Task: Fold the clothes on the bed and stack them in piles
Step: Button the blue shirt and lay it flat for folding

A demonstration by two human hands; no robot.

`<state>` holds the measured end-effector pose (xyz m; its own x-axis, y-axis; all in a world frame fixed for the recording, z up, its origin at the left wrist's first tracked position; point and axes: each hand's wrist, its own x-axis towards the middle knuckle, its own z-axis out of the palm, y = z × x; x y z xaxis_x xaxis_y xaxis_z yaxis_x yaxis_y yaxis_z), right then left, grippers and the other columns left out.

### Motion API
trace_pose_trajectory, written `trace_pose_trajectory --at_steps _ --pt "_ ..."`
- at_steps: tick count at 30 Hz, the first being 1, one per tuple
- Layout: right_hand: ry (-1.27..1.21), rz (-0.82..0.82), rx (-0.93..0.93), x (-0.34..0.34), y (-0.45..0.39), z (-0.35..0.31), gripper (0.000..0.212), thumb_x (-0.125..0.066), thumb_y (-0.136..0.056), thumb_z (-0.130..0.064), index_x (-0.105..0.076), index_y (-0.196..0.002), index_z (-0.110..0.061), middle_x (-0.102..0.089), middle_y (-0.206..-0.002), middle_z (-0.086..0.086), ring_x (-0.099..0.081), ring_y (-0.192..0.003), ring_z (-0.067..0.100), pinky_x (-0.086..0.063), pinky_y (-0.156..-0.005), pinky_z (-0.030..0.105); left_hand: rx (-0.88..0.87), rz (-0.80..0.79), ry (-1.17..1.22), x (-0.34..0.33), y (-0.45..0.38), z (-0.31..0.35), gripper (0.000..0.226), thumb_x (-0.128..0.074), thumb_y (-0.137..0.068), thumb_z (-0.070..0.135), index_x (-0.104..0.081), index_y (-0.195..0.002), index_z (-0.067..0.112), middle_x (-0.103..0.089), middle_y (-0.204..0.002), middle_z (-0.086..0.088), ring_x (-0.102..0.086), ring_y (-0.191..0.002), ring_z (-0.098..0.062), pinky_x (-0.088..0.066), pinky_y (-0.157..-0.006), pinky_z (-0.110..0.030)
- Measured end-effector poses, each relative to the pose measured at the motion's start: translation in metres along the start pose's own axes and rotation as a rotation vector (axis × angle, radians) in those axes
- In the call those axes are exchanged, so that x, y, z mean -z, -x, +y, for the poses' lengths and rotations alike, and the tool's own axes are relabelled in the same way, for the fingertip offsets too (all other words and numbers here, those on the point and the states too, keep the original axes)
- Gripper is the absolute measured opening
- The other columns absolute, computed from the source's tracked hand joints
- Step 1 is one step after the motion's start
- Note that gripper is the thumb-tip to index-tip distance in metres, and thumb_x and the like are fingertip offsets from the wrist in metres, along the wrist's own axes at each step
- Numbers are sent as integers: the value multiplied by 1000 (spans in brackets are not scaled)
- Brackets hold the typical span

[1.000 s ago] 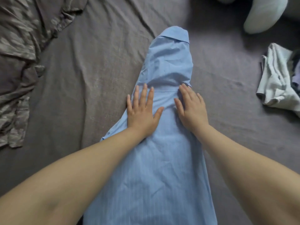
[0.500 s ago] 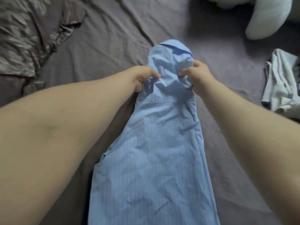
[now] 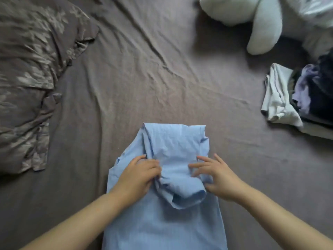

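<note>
A light blue striped shirt (image 3: 173, 145) lies lengthwise on the grey-brown bed sheet (image 3: 144, 78), its collar end folded back toward me over the body. My left hand (image 3: 138, 175) grips the folded part at its left edge, fingers curled into the cloth. At the right edge, my right hand (image 3: 214, 175) pinches the fold between thumb and fingers, the other fingers spread. The collar (image 3: 183, 195) hangs in a loose roll between my wrists.
A pile of clothes (image 3: 295, 94), white, lilac and dark, sits at the right edge. A white plush toy (image 3: 252, 20) lies at the top right. A crumpled patterned brown duvet (image 3: 27, 78) covers the left side.
Both hands took hold of the shirt's upper part and pulled it back toward me, folding the collar end over the body. The shirt now reaches less far up the bed.
</note>
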<state>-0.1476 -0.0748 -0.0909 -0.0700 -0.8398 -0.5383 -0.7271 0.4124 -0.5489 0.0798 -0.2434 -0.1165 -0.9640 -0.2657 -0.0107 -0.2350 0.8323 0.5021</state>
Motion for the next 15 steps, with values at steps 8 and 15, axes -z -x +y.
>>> trace_pose_trajectory --at_steps 8,15 --pt "184 542 143 -24 -32 -21 57 -43 -90 -44 -54 -134 -10 -48 -144 6 -40 -135 23 -27 -112 40 52 119 -206 -15 -24 24 57 -45 -89 38 -48 -139 10 -45 -146 -9 -35 -138 -23 -25 -111 -45" --pt "364 316 -29 -22 -62 -11 63 -38 -88 -49 -44 -141 -18 -42 -150 2 -37 -139 21 -11 -115 48 279 -325 -361 -46 -31 27 106 -3 -69 80 9 -151 13 17 -159 -10 21 -145 -23 9 -117 -50"
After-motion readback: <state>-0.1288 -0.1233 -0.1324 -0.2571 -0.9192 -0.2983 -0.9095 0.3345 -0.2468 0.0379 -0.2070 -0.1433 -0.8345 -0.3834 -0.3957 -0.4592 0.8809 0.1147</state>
